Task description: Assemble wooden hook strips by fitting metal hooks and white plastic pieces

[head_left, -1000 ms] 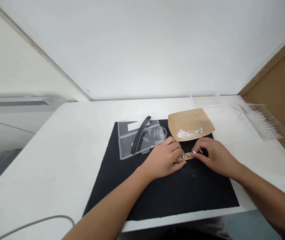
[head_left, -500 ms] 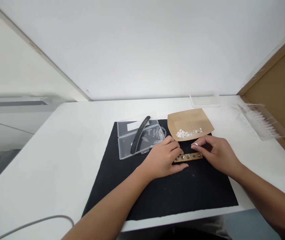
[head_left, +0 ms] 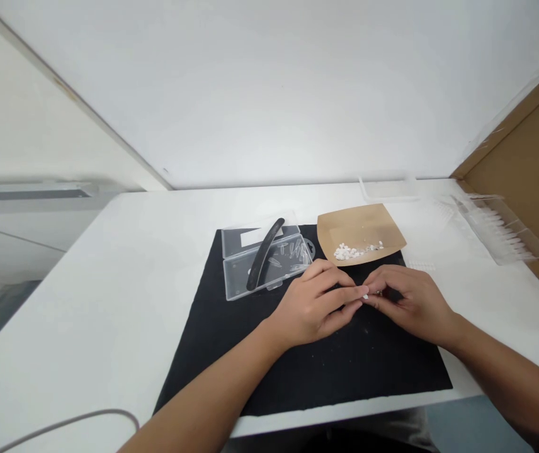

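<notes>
Head view: from my end, the white table fills most of the lower feed, with a cardboard panel on the right. Black mat on the table. At the mat's far edge, brown tray holding a heap of small white pieces; left of it, open clear case containing clear tips, with dark file lying across it. Far right, a clear box of tips.

Hands meet over the mat, just on the near side of the tray. Left hand: palm down, fingers reaching right, tips bunched at the right hand's; I cannot tell whether they grip. Right hand: thumb and index pinching a white chip, which sits where the fingertips meet.

The chip is mostly covered by fingers. A shiny bit behind the right thumb is too small to identify. Both forearms cut off by the frame; far-right box blurred.
</notes>
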{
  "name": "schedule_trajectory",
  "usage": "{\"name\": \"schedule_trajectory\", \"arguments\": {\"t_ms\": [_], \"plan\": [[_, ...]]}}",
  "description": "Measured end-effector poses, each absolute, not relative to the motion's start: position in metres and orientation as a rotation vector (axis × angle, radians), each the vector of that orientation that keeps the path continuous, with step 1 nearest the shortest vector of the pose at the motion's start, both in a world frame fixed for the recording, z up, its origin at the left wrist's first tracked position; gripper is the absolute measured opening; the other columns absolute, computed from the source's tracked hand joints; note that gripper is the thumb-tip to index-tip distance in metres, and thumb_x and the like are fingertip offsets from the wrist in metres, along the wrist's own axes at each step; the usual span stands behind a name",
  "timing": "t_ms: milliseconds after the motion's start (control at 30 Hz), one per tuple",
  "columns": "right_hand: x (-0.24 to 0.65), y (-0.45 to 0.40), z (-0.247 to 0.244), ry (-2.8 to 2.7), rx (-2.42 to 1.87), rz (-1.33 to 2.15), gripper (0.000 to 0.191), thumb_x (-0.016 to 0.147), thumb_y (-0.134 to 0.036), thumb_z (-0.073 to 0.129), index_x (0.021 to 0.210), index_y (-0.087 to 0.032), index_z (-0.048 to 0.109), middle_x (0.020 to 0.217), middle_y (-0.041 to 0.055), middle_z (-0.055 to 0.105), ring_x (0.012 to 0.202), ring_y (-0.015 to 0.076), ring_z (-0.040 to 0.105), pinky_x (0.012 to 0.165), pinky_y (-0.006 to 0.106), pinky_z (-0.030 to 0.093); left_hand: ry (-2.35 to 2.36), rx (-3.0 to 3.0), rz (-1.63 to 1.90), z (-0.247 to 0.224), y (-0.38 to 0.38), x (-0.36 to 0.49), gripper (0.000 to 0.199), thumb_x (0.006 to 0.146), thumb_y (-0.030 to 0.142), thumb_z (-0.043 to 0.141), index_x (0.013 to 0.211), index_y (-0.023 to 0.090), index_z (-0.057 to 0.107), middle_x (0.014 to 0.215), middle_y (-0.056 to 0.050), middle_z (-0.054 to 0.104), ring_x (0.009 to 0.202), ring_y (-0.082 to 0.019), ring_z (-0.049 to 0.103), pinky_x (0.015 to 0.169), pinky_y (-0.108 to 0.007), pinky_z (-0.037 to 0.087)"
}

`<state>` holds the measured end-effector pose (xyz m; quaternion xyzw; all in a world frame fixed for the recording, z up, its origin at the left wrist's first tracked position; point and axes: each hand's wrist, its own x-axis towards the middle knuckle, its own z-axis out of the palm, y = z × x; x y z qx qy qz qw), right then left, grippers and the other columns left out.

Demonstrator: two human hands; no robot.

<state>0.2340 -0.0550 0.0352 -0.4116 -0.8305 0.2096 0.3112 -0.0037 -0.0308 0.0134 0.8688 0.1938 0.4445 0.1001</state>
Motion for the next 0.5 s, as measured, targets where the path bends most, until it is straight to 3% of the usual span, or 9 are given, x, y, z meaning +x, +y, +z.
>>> {"name": "schedule_trajectory", "arguments": {"t_ms": [500], "plan": [[0.2329,-0.0534,0.0340,-2.221,-1.098,0.592,0.012,0.103,-0.030,0.065,0.093,-0.024,0.068,0.090,0.0017,0.076,0.080,0.0160,0.070,0.070,0.029,0.055,0.566,2.540,1.220,0.0099,-0.0304,-0.0067,0.015,0.100,0.019,0.069,0.115,0.022,0.069,0.099,-0.005,0.074,0.092,-0.018,0.067,0.085,-0.035,0.058]]}}
